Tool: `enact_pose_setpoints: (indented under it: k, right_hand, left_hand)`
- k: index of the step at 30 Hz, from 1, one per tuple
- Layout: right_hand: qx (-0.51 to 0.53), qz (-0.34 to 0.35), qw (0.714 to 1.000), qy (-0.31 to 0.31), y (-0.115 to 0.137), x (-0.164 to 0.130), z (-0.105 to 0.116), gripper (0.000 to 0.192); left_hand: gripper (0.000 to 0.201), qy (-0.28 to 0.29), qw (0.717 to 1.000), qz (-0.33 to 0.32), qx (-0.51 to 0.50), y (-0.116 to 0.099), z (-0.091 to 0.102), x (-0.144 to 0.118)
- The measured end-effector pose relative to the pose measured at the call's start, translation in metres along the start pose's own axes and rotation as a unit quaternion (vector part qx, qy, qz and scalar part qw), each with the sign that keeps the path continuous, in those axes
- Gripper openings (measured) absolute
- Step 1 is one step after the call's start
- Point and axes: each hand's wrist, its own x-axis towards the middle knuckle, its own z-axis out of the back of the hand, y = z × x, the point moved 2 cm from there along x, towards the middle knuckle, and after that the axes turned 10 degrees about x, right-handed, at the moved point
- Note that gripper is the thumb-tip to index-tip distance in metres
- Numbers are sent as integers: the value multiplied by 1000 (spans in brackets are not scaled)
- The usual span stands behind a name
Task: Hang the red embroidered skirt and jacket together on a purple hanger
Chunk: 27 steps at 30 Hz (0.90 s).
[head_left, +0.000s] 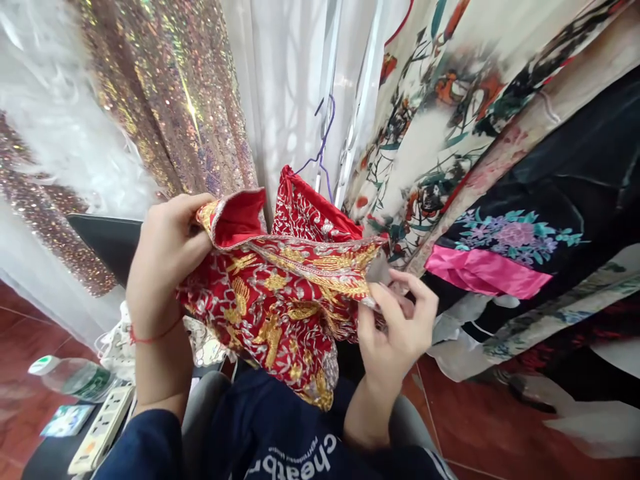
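Hanging garments fill the background of the head view: a sequined gold dress [165, 100] at the left, sheer white fabric [285, 87] in the middle with a purple hanger [323, 143] against it, and at the right a floral printed robe [440, 100] beside a black embroidered garment [540, 220] with a bright pink band [485, 272]. Lower left, a plastic water bottle [70, 377] and a white power strip [103, 427] lie near the red tiled floor [500, 427]. Held up between the hands, above the person's lap, is a red garment with gold embroidery [280, 300], its top edge stretched roughly level. The left hand [165, 260] is closed around the folded-over left corner, fingers curled in and thumb pressed on the red lining. The right hand [397, 327] pinches the right end of the gold-trimmed edge between thumb and fingertips, the other fingers loosely bent. As a judgement, the step in hand looks like spreading and inspecting the hem or edge; a further move along it would call for keeping the cloth taut while one hand slides and re-pinches the trim.
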Motion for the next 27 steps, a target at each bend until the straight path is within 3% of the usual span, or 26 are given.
enact_pose_setpoints:
  k: [3,6,8,12,16,18,20,22,23,25,27]
  right_hand:
    - [97,22,990,105,8,7,6,31]
    - [236,82,932,264,9,13,1,20]
    - [303,89,894,318,2,19,-7,14]
    - [323,23,906,273,-27,47,-33,16]
    - [308,38,907,284,-47,75,-70,14]
    - [261,27,913,311,-57,79,-91,32]
    - [221,-8,906,362,-67,77,-109,65]
    - [231,-46,866,440,-77,69,-120,84]
    - [254,-60,837,481,-81,65,-122,85]
    - [308,-75,785,532,-86,57,-121,76]
    - [347,-90,767,532,-89,52,-115,65]
  left_hand:
    - [14,31,998,-59,12,-2,-2,12]
    - [21,51,994,-93,-17,3,-10,22]
    - [24,69,992,-97,-39,6,-16,28]
    - [33,173,970,-132,-106,3,-21,44]
    - [36,285,919,-215,-167,-18,-15,61]
    - [31,318,893,-256,-187,-35,-12,64]
    - [24,338,872,-298,-194,-51,-12,61]
    - [17,349,855,-329,-197,-65,-13,55]
    - [14,351,850,-339,-199,-69,-14,51]
    - [9,347,846,-349,-207,-74,-14,44]
    - [3,336,856,-333,-207,-73,-11,39]
